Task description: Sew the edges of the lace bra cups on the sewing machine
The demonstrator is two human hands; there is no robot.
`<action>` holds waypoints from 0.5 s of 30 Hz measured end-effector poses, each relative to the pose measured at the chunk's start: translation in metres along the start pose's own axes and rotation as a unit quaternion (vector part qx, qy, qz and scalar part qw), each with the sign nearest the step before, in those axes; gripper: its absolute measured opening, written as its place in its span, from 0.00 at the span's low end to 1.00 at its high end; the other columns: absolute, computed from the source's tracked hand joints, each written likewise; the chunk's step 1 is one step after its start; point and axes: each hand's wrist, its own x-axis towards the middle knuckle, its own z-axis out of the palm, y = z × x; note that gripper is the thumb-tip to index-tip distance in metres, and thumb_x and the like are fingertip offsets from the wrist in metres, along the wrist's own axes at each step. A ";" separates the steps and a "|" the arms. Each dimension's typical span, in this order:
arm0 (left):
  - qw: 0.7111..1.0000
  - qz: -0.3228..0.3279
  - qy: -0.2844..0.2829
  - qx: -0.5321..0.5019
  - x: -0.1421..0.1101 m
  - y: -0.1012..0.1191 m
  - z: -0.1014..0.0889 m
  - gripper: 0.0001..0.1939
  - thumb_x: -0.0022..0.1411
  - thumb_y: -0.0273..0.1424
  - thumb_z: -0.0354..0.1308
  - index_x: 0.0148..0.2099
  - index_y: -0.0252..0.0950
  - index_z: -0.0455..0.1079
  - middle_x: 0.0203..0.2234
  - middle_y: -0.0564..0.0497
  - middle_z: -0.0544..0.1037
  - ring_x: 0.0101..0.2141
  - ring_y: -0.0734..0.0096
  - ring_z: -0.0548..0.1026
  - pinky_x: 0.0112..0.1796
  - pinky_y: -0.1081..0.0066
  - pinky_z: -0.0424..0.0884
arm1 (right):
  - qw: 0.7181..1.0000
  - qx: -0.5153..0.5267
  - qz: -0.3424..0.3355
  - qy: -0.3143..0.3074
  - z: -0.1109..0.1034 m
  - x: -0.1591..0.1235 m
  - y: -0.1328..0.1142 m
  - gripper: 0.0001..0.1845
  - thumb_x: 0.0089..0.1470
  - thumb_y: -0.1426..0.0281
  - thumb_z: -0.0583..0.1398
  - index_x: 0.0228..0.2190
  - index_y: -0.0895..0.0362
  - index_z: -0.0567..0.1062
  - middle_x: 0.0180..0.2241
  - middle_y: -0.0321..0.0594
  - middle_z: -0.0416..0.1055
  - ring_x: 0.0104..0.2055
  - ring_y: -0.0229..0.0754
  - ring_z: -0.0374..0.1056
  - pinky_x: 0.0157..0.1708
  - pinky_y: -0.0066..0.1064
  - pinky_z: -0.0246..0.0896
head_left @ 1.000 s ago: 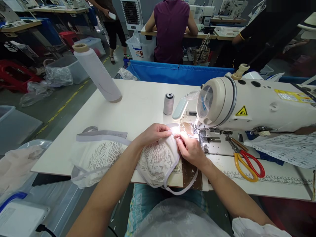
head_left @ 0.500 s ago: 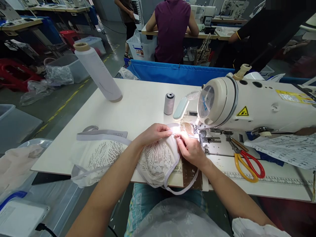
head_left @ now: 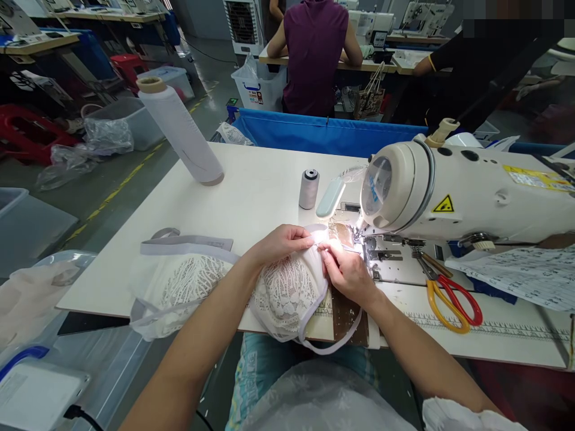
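A white lace bra (head_left: pixel 287 290) with pale lilac edging lies across the table's front edge, one cup before me and the other out to the left. My left hand (head_left: pixel 287 242) pinches its upper edge. Close beside it, my right hand (head_left: pixel 344 269) is closed on the edging at the top of the same cup, fingertips nearly meeting the left ones. A thin strap loops below the right hand over the table edge. Just beyond the right hand is the lit needle area of a white sewing machine (head_left: pixel 404 185). The pinched fabric is partly hidden by my fingers.
Red-and-yellow scissors (head_left: pixel 453 302) lie right of my right hand, near a written paper sheet (head_left: pixel 521 272). A small thread spool (head_left: pixel 309 189) and a pale blue flat piece (head_left: pixel 330 197) are behind the hands. A tall thread cone (head_left: pixel 184 134) stands back left; plastic bins flank the table.
My hands and the bra stay almost in place. In the background, a standing person has moved right, partly behind the seated person, uncovering an air cooler.
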 end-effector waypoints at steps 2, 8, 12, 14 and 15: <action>1.000 0.001 -0.004 0.000 0.000 -0.001 0.000 0.14 0.55 0.40 0.60 0.29 0.32 0.70 0.22 0.55 0.65 0.24 0.78 0.60 0.27 0.74 0.56 | 1.000 0.001 0.001 -0.001 0.000 0.000 0.000 0.11 0.62 0.70 0.49 0.36 0.58 0.71 0.23 0.38 0.71 0.24 0.40 0.67 0.29 0.32 0.63; 1.000 0.003 0.001 0.015 0.001 -0.003 0.000 0.14 0.56 0.39 0.58 0.29 0.31 0.70 0.23 0.54 0.65 0.25 0.78 0.60 0.27 0.74 0.56 | 1.000 0.003 -0.002 -0.001 0.000 0.000 0.000 0.12 0.62 0.70 0.49 0.36 0.58 0.72 0.23 0.39 0.70 0.24 0.40 0.67 0.30 0.32 0.63; 1.000 0.003 0.002 0.018 0.001 -0.003 0.000 0.14 0.56 0.39 0.58 0.29 0.32 0.69 0.23 0.55 0.65 0.25 0.78 0.60 0.28 0.74 0.57 | 1.000 0.006 0.000 0.002 0.000 0.000 0.000 0.11 0.62 0.70 0.50 0.36 0.57 0.72 0.23 0.38 0.70 0.24 0.39 0.66 0.30 0.31 0.64; 1.000 0.006 0.003 0.019 0.001 -0.002 0.000 0.14 0.56 0.39 0.58 0.29 0.31 0.69 0.23 0.55 0.65 0.25 0.78 0.60 0.27 0.74 0.56 | 1.000 0.007 -0.001 0.003 0.000 0.000 0.000 0.11 0.62 0.70 0.50 0.36 0.57 0.72 0.23 0.38 0.70 0.23 0.39 0.66 0.30 0.31 0.64; 1.000 0.007 0.002 0.019 0.002 -0.002 0.000 0.14 0.56 0.39 0.58 0.29 0.31 0.69 0.23 0.55 0.65 0.25 0.78 0.60 0.27 0.74 0.56 | 1.000 0.008 -0.003 0.004 0.000 0.000 0.000 0.11 0.62 0.70 0.50 0.36 0.57 0.71 0.23 0.38 0.70 0.23 0.39 0.66 0.30 0.31 0.64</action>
